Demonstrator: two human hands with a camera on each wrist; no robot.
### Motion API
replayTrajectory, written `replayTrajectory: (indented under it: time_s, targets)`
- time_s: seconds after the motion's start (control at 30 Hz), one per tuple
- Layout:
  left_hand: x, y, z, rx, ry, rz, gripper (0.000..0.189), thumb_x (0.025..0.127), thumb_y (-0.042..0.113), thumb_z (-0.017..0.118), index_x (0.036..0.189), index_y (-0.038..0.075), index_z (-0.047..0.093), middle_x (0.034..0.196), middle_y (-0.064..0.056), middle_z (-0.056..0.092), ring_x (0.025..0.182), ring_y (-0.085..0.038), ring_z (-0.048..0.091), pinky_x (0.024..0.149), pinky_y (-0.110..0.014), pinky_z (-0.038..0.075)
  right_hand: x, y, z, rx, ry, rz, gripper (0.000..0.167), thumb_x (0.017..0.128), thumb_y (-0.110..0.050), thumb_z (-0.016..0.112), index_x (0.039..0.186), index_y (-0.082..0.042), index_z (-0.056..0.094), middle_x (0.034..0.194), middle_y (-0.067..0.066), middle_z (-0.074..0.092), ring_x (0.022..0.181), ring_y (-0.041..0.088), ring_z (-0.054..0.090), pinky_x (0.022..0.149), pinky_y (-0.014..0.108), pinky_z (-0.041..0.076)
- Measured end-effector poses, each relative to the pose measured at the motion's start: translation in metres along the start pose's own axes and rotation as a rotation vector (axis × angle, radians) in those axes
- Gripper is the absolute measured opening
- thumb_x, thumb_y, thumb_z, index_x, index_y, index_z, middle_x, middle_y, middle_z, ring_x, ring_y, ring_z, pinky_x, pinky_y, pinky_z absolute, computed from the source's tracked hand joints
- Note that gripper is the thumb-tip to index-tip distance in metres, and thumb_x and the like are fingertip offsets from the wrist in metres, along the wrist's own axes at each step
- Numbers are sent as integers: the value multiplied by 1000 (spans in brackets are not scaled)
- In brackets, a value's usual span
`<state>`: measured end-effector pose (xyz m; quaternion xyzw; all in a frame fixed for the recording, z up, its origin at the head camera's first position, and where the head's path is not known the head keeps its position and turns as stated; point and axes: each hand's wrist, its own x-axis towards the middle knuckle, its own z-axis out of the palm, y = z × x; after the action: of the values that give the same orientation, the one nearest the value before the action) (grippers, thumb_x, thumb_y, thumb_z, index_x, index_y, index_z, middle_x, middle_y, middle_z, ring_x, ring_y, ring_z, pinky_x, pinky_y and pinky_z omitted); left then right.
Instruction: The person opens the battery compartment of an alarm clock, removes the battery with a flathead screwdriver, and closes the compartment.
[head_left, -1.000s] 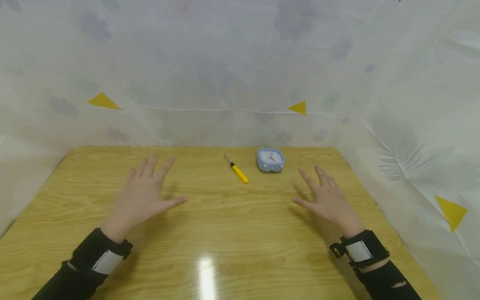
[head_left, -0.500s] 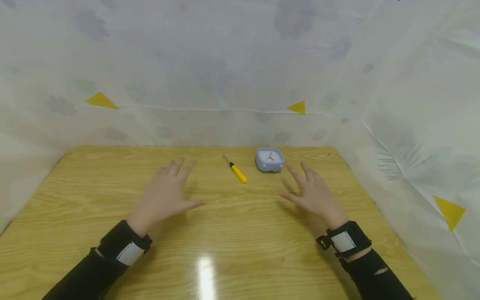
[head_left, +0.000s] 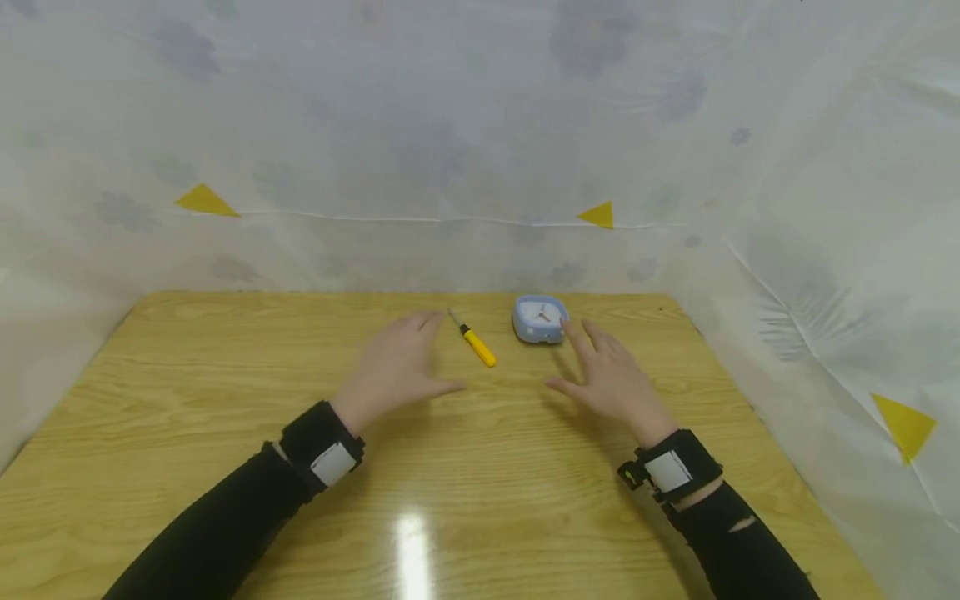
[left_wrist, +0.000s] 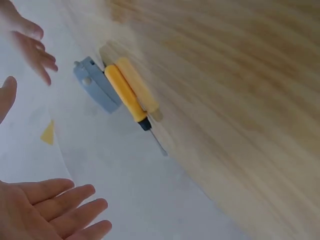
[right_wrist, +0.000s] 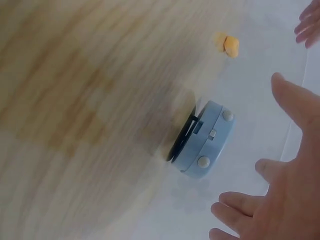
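Observation:
A screwdriver [head_left: 478, 346] with a yellow handle, black collar and thin metal shaft lies on the table, its tip pointing away. Right of it, a light blue clock [head_left: 540, 320] rests with its white dial and hands visible. My left hand [head_left: 393, 362] hovers just left of the screwdriver, thumb spread from the fingers, holding nothing. Close to the clock's right front side is my right hand [head_left: 611, 375], its fingers extended and empty; one fingertip overlaps the clock in the head view. In the right wrist view the clock [right_wrist: 205, 140] stands apart from that hand.
The wood-grain table [head_left: 465, 483] reaches back to a pale floral sheet [head_left: 420, 125] hung behind it and along the sides. Yellow triangles, one of them a back-left triangle [head_left: 206, 201], are on the sheet. Both wrists wear black straps, the left strap [head_left: 322, 442] among them.
Both hands have moved inward and forward. The left hand has travelled right to the screwdriver's side, the right hand left to the clock's. The screwdriver and clock have stayed put.

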<state>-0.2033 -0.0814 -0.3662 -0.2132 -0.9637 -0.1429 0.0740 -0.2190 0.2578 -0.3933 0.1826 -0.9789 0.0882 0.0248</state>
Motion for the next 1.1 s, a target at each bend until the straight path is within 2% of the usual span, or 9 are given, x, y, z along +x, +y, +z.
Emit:
replayTrajectory:
  time_s: [0.2, 0.37, 0.6, 0.77, 0.87, 0.97, 1.1]
  targets:
    - [22, 17, 7, -22, -41, 15, 100, 80, 63, 87, 150, -1, 55, 152, -19, 61, 140, -38, 60, 116, -50, 53, 10, -8, -2, 12, 32, 6, 103, 99, -56, 70, 171, -11, 12, 169, 36, 26, 152, 57, 34, 126, 68, 31]
    - [36, 27, 12, -34, -65, 41, 93, 83, 60, 86, 147, -1, 58, 149, -19, 64, 136, -38, 63, 114, -49, 54, 18, -10, -2, 37, 79, 22, 101, 99, -49, 72, 169, -3, 16, 168, 37, 27, 151, 58, 36, 123, 69, 36]
    - [54, 33, 28, -41, -66, 73, 96, 82, 64, 84, 148, 0, 57, 144, -19, 67, 123, -36, 71, 106, -48, 59, 30, -7, 3, 72, 106, 14, 98, 98, -44, 76, 165, 6, 24, 165, 39, 31, 149, 59, 38, 123, 70, 35]
    - [68, 38, 39, -74, -49, 101, 90, 83, 64, 84, 142, -1, 62, 130, -18, 74, 112, -33, 75, 101, -54, 61, 40, -5, 13, 94, 99, -3, 96, 97, -40, 77, 164, 5, 27, 164, 40, 33, 147, 60, 40, 123, 70, 35]
    - [78, 42, 45, -112, -19, 125, 84, 84, 58, 86, 142, 1, 62, 129, -17, 75, 112, -32, 75, 100, -55, 61, 46, -4, 17, 101, 98, 4, 96, 97, -40, 78, 164, 4, 27, 165, 39, 32, 149, 58, 39, 123, 68, 36]
    - [86, 47, 51, -153, -4, 142, 83, 86, 51, 87, 147, 2, 59, 137, -16, 72, 120, -31, 73, 102, -49, 61, 52, -3, 20, 108, 112, 8, 95, 96, -39, 79, 164, 5, 29, 165, 38, 32, 149, 57, 40, 123, 67, 37]
    - [96, 53, 56, -172, -17, 136, 82, 89, 50, 85, 147, 0, 58, 141, -15, 70, 124, -28, 71, 104, -43, 61, 56, -1, 22, 103, 131, 15, 95, 93, -38, 81, 162, 5, 32, 164, 39, 34, 148, 57, 41, 124, 66, 37]
